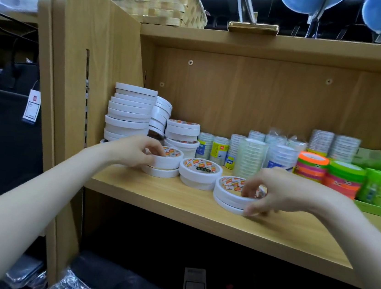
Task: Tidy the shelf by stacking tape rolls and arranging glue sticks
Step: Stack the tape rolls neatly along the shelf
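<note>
Three low stacks of white tape rolls sit near the front of the wooden shelf (177, 205). My left hand (133, 150) grips the top roll of the left stack (166, 163). My right hand (272, 190) holds the top roll of the right stack (228, 193), fingers inside its core. The middle stack (199, 173) stands untouched between them. A tall pile of white rolls (129, 113) rises at the back left, with a leaning row (162, 114) and a shorter pile (182, 133) beside it. I cannot make out any glue sticks for certain.
Clear tape packs (253, 152) fill the back middle. Orange and green neon rolls (311, 167) and green packets (380, 189) in a green tray lie to the right. A woven basket (154, 0) rests on top. The shelf's side panel (94, 60) is close on the left.
</note>
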Demonstrator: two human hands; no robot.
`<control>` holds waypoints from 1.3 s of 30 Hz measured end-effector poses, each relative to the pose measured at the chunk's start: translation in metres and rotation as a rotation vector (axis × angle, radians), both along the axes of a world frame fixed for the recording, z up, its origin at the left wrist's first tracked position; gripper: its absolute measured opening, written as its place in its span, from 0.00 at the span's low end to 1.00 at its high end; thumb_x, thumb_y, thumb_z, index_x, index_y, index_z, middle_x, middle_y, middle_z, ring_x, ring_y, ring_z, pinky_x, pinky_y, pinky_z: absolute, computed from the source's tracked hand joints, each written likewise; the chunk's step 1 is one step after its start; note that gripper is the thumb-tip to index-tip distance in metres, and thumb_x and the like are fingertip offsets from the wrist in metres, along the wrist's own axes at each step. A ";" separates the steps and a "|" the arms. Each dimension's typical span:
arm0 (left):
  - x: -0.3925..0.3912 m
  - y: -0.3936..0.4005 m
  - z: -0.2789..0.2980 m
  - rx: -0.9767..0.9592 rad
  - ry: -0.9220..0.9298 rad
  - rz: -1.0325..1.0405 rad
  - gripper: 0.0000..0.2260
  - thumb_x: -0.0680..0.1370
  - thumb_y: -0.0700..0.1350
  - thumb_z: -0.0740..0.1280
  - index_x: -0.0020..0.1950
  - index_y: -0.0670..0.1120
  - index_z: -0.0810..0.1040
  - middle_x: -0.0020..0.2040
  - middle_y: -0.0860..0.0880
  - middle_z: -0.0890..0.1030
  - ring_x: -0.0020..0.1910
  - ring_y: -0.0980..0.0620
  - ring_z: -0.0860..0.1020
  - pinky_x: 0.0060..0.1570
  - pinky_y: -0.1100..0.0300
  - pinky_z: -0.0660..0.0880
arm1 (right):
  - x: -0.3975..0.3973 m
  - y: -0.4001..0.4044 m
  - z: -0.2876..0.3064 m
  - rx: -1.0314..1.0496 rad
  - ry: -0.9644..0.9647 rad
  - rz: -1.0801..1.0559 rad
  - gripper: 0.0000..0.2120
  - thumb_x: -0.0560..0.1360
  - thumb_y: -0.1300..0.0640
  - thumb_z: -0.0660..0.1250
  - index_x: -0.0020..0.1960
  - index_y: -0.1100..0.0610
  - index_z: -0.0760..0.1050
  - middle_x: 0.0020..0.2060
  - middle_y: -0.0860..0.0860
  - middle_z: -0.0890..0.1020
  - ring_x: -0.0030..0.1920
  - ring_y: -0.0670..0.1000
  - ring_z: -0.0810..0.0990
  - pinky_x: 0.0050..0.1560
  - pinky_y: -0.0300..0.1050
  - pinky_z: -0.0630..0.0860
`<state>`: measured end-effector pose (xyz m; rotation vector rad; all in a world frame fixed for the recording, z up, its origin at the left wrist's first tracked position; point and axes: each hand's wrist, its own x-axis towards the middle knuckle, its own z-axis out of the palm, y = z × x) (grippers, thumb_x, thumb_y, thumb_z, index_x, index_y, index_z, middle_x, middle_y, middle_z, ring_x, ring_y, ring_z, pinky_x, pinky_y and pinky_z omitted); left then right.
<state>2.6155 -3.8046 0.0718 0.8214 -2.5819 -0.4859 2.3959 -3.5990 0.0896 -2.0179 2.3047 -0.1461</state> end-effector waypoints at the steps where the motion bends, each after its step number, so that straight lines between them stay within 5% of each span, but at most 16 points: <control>1: 0.002 0.001 0.001 0.014 0.028 -0.009 0.09 0.77 0.38 0.63 0.50 0.52 0.76 0.46 0.56 0.78 0.33 0.59 0.73 0.34 0.70 0.69 | 0.003 0.000 0.004 0.007 -0.002 -0.017 0.12 0.67 0.47 0.74 0.47 0.50 0.77 0.44 0.46 0.80 0.31 0.47 0.80 0.34 0.38 0.75; 5: 0.013 0.006 0.002 -0.041 -0.058 0.006 0.11 0.77 0.42 0.65 0.58 0.52 0.73 0.44 0.60 0.74 0.37 0.59 0.72 0.39 0.69 0.69 | 0.011 -0.013 0.020 -0.212 0.104 0.004 0.15 0.67 0.41 0.72 0.46 0.50 0.78 0.41 0.44 0.80 0.34 0.39 0.75 0.35 0.35 0.70; 8: 0.011 0.005 -0.004 -0.186 -0.199 0.061 0.18 0.76 0.46 0.67 0.65 0.51 0.71 0.53 0.57 0.72 0.41 0.60 0.67 0.54 0.63 0.68 | 0.022 -0.040 0.015 -0.239 0.084 0.143 0.12 0.69 0.46 0.71 0.50 0.49 0.78 0.45 0.45 0.79 0.44 0.43 0.75 0.42 0.36 0.69; 11: 0.007 0.005 -0.002 -0.182 -0.214 0.046 0.15 0.76 0.45 0.66 0.63 0.49 0.71 0.52 0.55 0.71 0.39 0.62 0.66 0.40 0.72 0.64 | 0.029 -0.064 0.005 -0.115 0.074 0.178 0.15 0.72 0.53 0.70 0.58 0.52 0.77 0.54 0.47 0.78 0.56 0.46 0.73 0.53 0.41 0.69; 16: 0.008 -0.001 0.005 0.004 -0.215 -0.042 0.06 0.76 0.45 0.67 0.49 0.53 0.72 0.44 0.56 0.76 0.41 0.60 0.73 0.45 0.65 0.70 | 0.024 -0.084 0.000 -0.038 -0.014 0.199 0.06 0.70 0.60 0.70 0.47 0.56 0.79 0.46 0.52 0.82 0.45 0.48 0.76 0.48 0.45 0.73; 20: 0.015 -0.004 0.003 0.114 -0.153 -0.088 0.03 0.77 0.45 0.66 0.50 0.51 0.75 0.47 0.47 0.80 0.43 0.52 0.78 0.51 0.56 0.75 | 0.018 -0.090 -0.001 -0.029 -0.057 0.222 0.04 0.70 0.59 0.70 0.45 0.58 0.80 0.45 0.56 0.83 0.42 0.48 0.76 0.46 0.48 0.73; 24: 0.016 -0.002 0.003 0.150 -0.148 -0.066 0.04 0.78 0.46 0.64 0.51 0.51 0.75 0.45 0.49 0.78 0.36 0.58 0.75 0.42 0.64 0.73 | 0.017 -0.091 -0.001 -0.017 -0.083 0.238 0.06 0.71 0.59 0.70 0.39 0.49 0.77 0.38 0.48 0.81 0.39 0.46 0.75 0.41 0.39 0.70; 29: 0.013 0.000 0.002 0.196 -0.054 -0.037 0.06 0.81 0.47 0.59 0.53 0.52 0.75 0.35 0.54 0.75 0.32 0.61 0.74 0.39 0.68 0.71 | 0.009 -0.091 0.004 -0.134 -0.162 0.193 0.05 0.73 0.59 0.69 0.47 0.59 0.81 0.45 0.59 0.82 0.39 0.48 0.73 0.41 0.43 0.68; 39: 0.016 0.001 0.003 0.184 -0.014 -0.044 0.08 0.80 0.46 0.60 0.56 0.49 0.75 0.37 0.54 0.75 0.34 0.60 0.74 0.39 0.68 0.72 | 0.007 -0.095 0.002 -0.163 -0.208 0.201 0.05 0.73 0.58 0.70 0.46 0.59 0.81 0.43 0.61 0.81 0.39 0.49 0.72 0.42 0.45 0.67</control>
